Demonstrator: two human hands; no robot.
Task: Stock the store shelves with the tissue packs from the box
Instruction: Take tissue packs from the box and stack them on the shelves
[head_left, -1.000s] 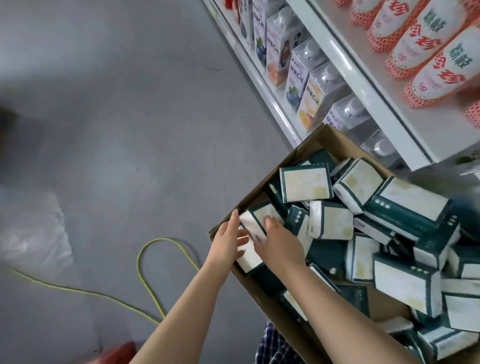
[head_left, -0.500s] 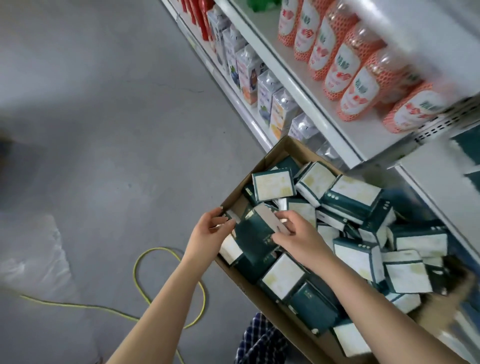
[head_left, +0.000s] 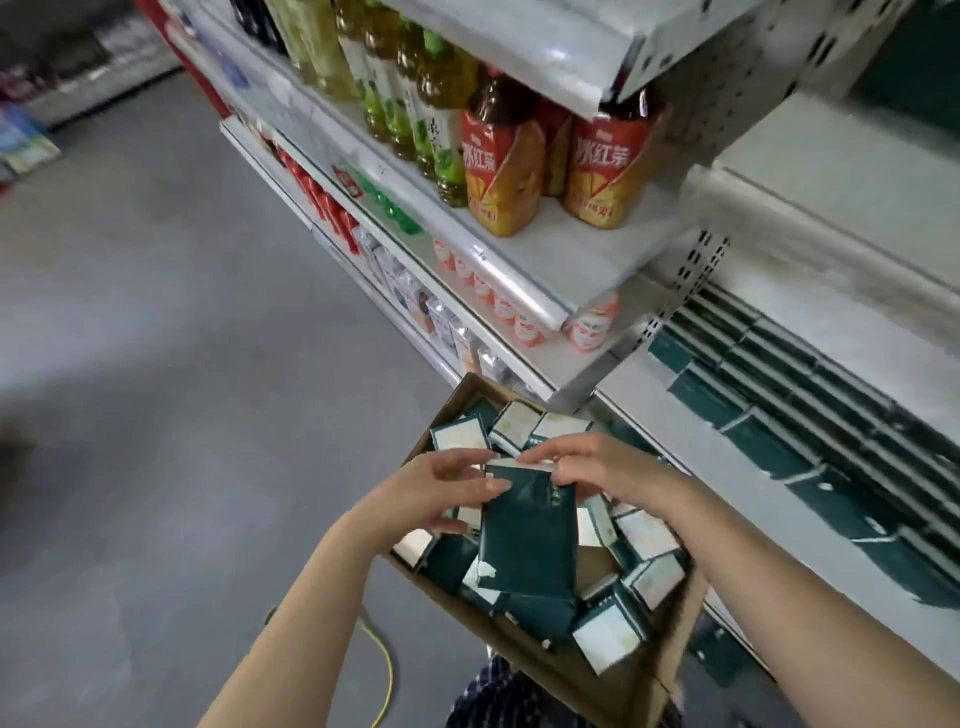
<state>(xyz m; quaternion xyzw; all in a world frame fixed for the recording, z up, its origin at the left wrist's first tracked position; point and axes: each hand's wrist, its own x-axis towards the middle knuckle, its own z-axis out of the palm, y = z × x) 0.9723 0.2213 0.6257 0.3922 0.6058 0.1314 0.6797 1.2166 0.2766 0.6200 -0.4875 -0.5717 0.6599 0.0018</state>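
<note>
Both hands are up over the box (head_left: 582, 675): the left hand (head_left: 441, 493) and right hand (head_left: 597, 467) each pinch a top corner of one dark green pack (head_left: 530, 540), thumbs on its face. It hangs upright just above the jumble of loose packs (head_left: 608, 631) still in the box. To the right, a row of packs (head_left: 779, 400) already lies on the low shelf (head_left: 649, 410), with tea bottles (head_left: 504, 161) higher up.

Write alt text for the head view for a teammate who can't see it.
The left hand and right hand hold a dark green pack over an open box full of similar packs. On the right, a low shelf carries rows of the same packs; bottles stand on the shelves beyond.
</note>
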